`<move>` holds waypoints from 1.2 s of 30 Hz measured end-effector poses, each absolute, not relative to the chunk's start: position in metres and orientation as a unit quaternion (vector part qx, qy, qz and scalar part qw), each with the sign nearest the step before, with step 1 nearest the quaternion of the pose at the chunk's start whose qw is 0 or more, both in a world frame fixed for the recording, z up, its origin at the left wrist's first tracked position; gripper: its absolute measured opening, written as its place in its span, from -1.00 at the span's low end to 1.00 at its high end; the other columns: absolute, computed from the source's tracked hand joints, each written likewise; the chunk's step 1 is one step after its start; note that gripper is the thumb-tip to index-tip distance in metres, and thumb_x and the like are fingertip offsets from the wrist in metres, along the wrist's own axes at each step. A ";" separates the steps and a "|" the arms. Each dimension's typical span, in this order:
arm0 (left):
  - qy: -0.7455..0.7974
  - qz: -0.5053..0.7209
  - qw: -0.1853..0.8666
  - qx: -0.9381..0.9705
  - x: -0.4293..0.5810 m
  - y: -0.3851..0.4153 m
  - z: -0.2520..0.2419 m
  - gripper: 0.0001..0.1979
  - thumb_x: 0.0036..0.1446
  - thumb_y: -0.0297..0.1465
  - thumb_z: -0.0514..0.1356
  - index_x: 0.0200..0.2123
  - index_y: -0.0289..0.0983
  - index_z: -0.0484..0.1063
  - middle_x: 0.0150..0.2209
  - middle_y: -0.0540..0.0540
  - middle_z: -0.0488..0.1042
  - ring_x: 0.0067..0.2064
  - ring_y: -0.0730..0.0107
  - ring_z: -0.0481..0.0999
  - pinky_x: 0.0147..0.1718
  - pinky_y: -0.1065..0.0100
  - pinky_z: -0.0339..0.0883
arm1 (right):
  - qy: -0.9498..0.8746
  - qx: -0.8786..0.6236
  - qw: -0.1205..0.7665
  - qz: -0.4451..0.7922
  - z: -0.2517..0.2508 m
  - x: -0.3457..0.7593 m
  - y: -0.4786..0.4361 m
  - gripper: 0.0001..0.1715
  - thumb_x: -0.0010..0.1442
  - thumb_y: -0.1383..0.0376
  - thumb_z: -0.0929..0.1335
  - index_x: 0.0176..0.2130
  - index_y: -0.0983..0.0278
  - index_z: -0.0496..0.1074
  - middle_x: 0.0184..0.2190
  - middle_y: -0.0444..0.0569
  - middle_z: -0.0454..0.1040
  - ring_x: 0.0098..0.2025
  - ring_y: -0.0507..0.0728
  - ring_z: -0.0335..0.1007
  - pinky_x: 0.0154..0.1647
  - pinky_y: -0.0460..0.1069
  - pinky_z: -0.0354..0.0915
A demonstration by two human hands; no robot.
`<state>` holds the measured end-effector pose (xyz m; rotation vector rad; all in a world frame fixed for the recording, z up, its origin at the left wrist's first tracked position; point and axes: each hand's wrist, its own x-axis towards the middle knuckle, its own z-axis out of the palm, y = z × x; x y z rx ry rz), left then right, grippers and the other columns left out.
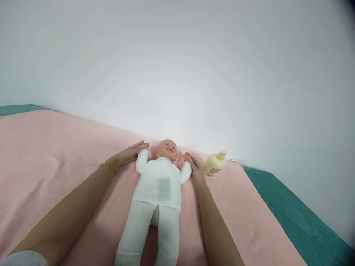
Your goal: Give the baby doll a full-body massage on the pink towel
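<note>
A baby doll (159, 184) in a white top and white trousers lies on its back, head away from me, both arms bent up beside its head. My left hand (129, 153), a thin gold bracelet at its wrist, lies with fingers stretched out against the doll's raised hand on the left. On the other side, my right hand (198, 172) rests by the doll's raised forearm, touching it, with its fingers extended and partly hidden behind the doll's hand. Neither hand appears to grip the doll. A greyish rectangular patch shows on the front of its top.
A pale yellow pump bottle (214, 165) stands just right of my right hand, near the wall. Pink cloth (238, 214) covers the surface under the doll. Green fabric (294, 207) shows at the right and far left. A white wall (177, 74) rises directly behind.
</note>
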<state>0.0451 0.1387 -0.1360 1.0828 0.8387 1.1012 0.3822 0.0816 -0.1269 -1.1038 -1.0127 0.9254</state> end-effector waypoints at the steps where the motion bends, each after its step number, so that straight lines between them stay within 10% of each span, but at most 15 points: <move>1: 0.371 0.497 0.621 0.479 0.049 0.136 -0.134 -0.25 0.03 -0.11 0.33 0.25 -0.21 0.23 0.12 -0.32 0.43 0.06 0.03 0.50 -0.10 0.12 0.48 | -0.443 -0.486 0.644 0.391 -0.125 0.382 0.079 -0.44 -0.02 0.04 0.50 -0.06 0.25 0.51 -0.03 0.10 0.54 0.08 0.30 0.42 0.07 0.19 0.36; 12: 0.421 0.716 0.287 0.477 0.057 0.076 -0.102 -0.62 0.12 -0.17 0.25 -0.06 -0.26 0.48 -0.06 -0.20 0.53 -0.02 0.20 0.52 -0.08 0.22 0.41 | -0.409 -0.470 0.752 0.215 -0.109 0.368 0.014 -0.17 -0.06 0.14 0.51 0.16 0.27 0.29 0.23 0.21 0.28 0.13 0.28 0.38 0.12 0.22 0.31; 17: 0.455 0.744 0.199 0.448 0.046 0.039 -0.107 -0.63 0.09 -0.23 0.28 -0.04 -0.25 0.48 -0.05 -0.18 0.51 0.01 0.21 0.51 -0.02 0.20 0.40 | -0.358 -0.525 0.759 0.141 -0.108 0.361 -0.033 -0.34 0.10 0.07 0.41 0.12 0.32 0.36 0.14 0.18 0.39 0.14 0.27 0.36 0.11 0.16 0.31; 23: 0.514 0.721 0.190 0.424 0.034 -0.005 -0.113 -0.23 -0.04 -0.24 0.35 0.25 -0.20 0.22 -0.16 -0.12 0.46 -0.08 0.25 0.52 -0.07 0.22 0.43 | -0.351 -0.587 0.714 0.151 -0.112 0.350 -0.083 -0.27 0.09 0.06 0.41 0.17 0.27 0.30 0.17 0.15 0.35 0.01 0.24 0.44 0.02 0.10 0.34; 30: 0.621 0.610 0.243 0.429 0.041 -0.067 -0.115 -0.56 -0.04 -0.14 0.30 -0.13 -0.27 0.44 -0.15 -0.18 0.52 -0.17 0.17 0.53 -0.26 0.25 0.42 | -0.413 -0.628 0.627 0.207 -0.125 0.340 -0.119 -0.29 0.06 0.07 0.41 0.15 0.25 0.33 0.15 0.12 0.38 0.09 0.27 0.38 0.10 0.13 0.28; 36: 0.670 0.458 0.272 0.517 0.033 -0.089 -0.124 -0.48 -0.04 -0.13 0.25 -0.02 -0.21 0.36 -0.22 -0.15 0.54 -0.24 0.13 0.55 -0.36 0.27 0.39 | -0.484 -0.704 0.489 0.178 -0.131 0.335 -0.137 -0.33 0.12 0.10 0.34 0.18 0.23 0.29 -0.03 0.15 0.52 -0.05 0.34 0.46 -0.11 0.14 0.33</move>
